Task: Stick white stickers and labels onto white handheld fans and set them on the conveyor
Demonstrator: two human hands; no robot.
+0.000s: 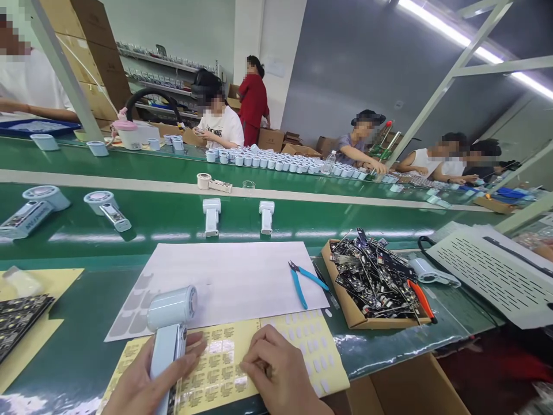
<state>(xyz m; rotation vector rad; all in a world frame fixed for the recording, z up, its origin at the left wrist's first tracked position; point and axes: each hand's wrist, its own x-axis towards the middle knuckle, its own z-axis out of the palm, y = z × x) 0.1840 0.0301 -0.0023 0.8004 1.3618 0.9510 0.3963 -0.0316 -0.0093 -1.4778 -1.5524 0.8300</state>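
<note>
My left hand [149, 377] is wrapped round the handle of a light blue handheld fan [169, 308], its round head pointing up and away from me. Under both hands lies a yellow sheet of printed labels [218, 377]. My right hand [276, 369] is closed in a pinch over the middle of that sheet; whatever sits between the fingertips is too small or hidden to make out. Beyond the sheet is a white paper [242, 271] with grey shapes along its left side. Blue-handled side cutters [298, 282] rest on the paper's right part.
A cardboard tray [382, 324] of circuit boards with wires stands right, orange-handled pliers [421, 300] at its edge. Several fans, including one handheld unit [211, 217], lie on the green belt [173, 222]. Dark circuit panels [21, 323] lie left. Co-workers sit across the line.
</note>
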